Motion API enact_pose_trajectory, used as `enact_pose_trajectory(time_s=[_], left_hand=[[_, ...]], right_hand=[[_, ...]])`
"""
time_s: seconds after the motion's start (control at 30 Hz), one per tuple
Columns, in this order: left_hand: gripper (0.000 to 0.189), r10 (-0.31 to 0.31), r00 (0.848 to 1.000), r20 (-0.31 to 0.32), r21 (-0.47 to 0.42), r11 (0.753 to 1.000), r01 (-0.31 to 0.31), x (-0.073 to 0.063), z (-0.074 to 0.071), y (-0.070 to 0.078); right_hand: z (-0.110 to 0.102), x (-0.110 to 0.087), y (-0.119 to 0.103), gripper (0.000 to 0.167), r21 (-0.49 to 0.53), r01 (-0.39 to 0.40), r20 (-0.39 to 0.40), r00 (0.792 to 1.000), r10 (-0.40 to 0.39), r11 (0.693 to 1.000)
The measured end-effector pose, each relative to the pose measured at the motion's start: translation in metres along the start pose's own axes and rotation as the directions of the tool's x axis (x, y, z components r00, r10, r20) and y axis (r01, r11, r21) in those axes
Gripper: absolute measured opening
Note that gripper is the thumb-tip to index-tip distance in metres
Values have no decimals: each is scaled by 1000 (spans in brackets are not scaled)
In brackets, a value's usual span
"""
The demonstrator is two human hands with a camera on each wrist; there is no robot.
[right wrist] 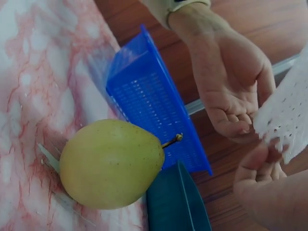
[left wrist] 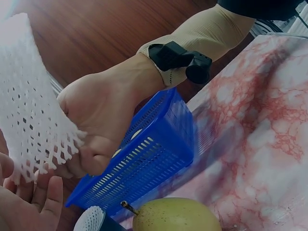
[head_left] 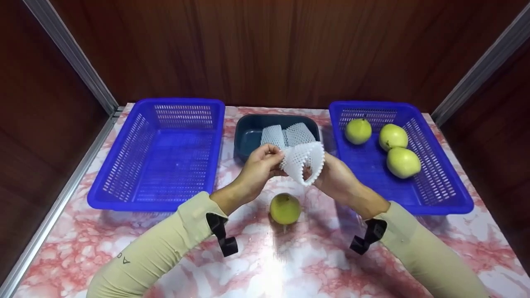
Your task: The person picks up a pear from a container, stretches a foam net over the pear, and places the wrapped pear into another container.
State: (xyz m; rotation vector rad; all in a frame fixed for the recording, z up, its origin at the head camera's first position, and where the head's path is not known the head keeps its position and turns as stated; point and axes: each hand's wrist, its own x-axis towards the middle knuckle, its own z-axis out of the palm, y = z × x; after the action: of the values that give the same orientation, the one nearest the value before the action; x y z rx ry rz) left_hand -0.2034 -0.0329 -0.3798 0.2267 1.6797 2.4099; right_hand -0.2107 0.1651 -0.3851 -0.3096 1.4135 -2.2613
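Note:
A white foam fruit net is stretched between both hands above the table, its wide mouth facing down and toward me. My left hand pinches its left end between thumb and fingers. At its right side my right hand grips the net with curled fingers, partly hidden behind the mesh in the head view. Below the hands a yellow-green pear rests on the table, apart from the net. In the right wrist view the pear shows its brown stem.
A dark teal tub behind the hands holds more foam nets. To the left stands a blue basket with nothing in it. The blue basket on the right contains several pears. Wood-grain panels close the back and sides.

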Motion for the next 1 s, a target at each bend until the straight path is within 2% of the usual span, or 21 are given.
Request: enact_pose_trajectory(time_s=[0.1, 0.23, 0.33, 0.43, 0.53, 0.63, 0.77, 1.0], left_hand=[[11, 12, 1000, -7, -3, 1000, -12, 0, -1, -1], [10, 20, 1000, -9, -15, 1000, -20, 0, -2, -1], [8, 14, 1000, -16, -33, 999, -15, -2, -2, -1], [7, -4, 999, -35, -46, 999, 2, -5, -2, 0], [5, -26, 998, -54, -39, 999, 24, -9, -3, -1], [7, -37, 997, -66, -12, 999, 36, -13, -5, -4], [14, -38, 996, -80, 26, 999, 40, -23, -9, -11], [16, 13, 995, -98, 103, 995, -3, -41, -16, -30]], right_hand=[[-3, -1, 0, 38, -16, -22, 79, 997, 23, 1000], [-6, -3, 1, 29, -59, 18, 132, 991, -10, 998], [-5, -3, 2, 28, -90, 37, 74, 997, -31, 995], [-3, -5, 3, 28, -134, 35, -44, 998, -42, 990], [0, -7, 6, 27, -168, 19, -160, 986, -46, 986], [2, -10, 11, 25, -181, 14, -220, 974, -55, 983], [3, -12, 21, 23, -179, 15, -224, 973, -56, 984], [1, -15, 40, 20, -231, 0, -177, 983, -42, 973]])
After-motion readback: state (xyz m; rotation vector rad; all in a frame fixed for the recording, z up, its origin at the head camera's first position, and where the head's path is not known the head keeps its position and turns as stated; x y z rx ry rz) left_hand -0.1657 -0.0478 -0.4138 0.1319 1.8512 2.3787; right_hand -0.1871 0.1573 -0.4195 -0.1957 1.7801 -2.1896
